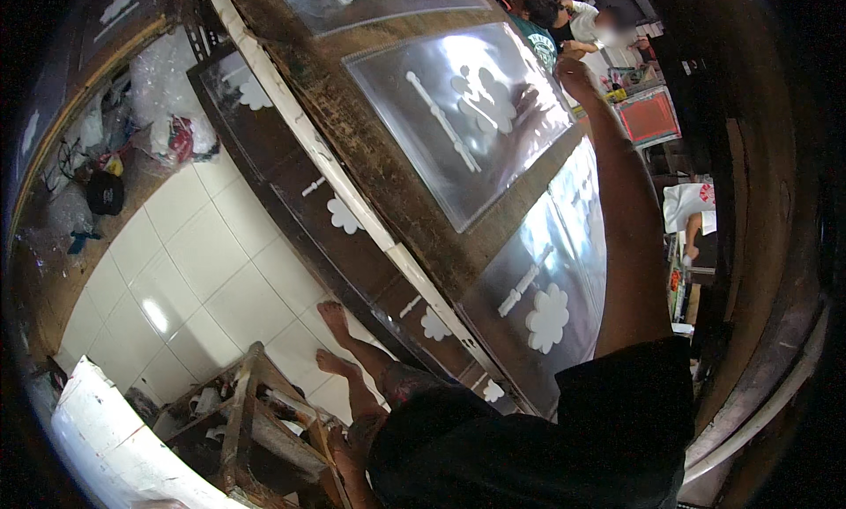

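Note:
My right arm reaches to the far side of a long brown work table [322, 77]. At the far edge of a clear plastic sheet [397, 90], my right hand [575, 75] is closed, seemingly pinching that edge. The sheet lies flat on the table and bears a white cloud-like shape [485, 104] and a long white bar [445, 126]. A nearer glossy sheet [493, 280] carries a similar bar and a white flower shape [548, 319]. Low beside my leg, my left hand [342, 447] is next to a wooden frame [247, 412]; its fingers are too dim to read.
A lower dark ledge [291, 178] with more white shapes runs along the table's left side. Bagged plastic [167, 86] and a black pouch [106, 192] are on the left over white floor tiles [203, 245]. Co-workers [590, 24] work beyond the table, near a red-faced frame [648, 117].

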Available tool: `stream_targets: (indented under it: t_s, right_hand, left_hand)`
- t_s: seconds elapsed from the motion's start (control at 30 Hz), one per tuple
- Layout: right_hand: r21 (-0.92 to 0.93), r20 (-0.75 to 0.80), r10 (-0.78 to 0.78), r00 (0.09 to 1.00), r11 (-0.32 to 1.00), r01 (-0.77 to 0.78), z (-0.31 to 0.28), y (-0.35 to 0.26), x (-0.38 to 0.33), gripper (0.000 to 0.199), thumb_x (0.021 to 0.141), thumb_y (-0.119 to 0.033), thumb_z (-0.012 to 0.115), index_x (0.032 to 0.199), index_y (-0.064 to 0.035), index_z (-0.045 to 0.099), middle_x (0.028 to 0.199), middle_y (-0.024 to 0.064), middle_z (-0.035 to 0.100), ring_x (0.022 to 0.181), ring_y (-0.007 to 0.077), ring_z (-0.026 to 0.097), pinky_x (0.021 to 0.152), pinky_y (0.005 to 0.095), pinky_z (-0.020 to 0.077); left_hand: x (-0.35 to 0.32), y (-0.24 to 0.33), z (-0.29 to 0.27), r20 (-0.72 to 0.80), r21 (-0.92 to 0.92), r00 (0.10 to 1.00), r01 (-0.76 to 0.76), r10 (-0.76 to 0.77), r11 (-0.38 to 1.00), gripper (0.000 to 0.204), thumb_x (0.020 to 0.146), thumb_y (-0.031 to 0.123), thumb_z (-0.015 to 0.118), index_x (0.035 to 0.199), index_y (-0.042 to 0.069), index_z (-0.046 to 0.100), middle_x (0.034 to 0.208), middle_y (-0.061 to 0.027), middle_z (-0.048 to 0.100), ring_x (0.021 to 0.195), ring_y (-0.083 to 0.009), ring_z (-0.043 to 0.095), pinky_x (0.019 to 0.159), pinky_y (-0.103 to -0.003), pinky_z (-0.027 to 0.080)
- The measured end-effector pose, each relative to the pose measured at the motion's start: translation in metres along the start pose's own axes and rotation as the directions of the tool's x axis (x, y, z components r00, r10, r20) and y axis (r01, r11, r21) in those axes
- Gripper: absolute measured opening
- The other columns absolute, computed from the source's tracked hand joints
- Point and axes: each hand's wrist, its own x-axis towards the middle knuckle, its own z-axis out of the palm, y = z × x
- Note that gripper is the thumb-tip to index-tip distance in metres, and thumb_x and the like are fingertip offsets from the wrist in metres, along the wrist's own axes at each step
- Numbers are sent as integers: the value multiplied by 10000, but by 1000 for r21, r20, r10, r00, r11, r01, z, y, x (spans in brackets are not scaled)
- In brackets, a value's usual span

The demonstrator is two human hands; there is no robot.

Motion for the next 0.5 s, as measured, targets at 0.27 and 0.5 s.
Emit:
stream_targets:
  t_s: [0.27, 0.5]
  right_hand:
    - [-443, 146, 144, 979, 894, -66, -11, 171, -171, 254, 920, -200, 588, 1098, -51, 691, 924, 158, 716, 913, 234, 693, 776, 386, 531]
    - [380, 432, 620, 655, 533, -756, 1, 150, -266, 521, 889, -201, 627, 1378, -42, 539, 1258, 137, 602, 1090, 225, 568, 932, 375, 447]
  left_hand:
    - [13, 29, -3, -2, 112, 998, -66, 67, 991, 454, 886, 267, 714, 1166, -53, 553, 1222, -278, 561, 1158, -457, 544, 979, -556, 468]
    - [9, 1, 6, 24, 105, 993, -114, 112, 988, 632, 791, 411, 796, 1236, 25, 567, 1330, -244, 508, 1223, -427, 512, 1028, -577, 425]
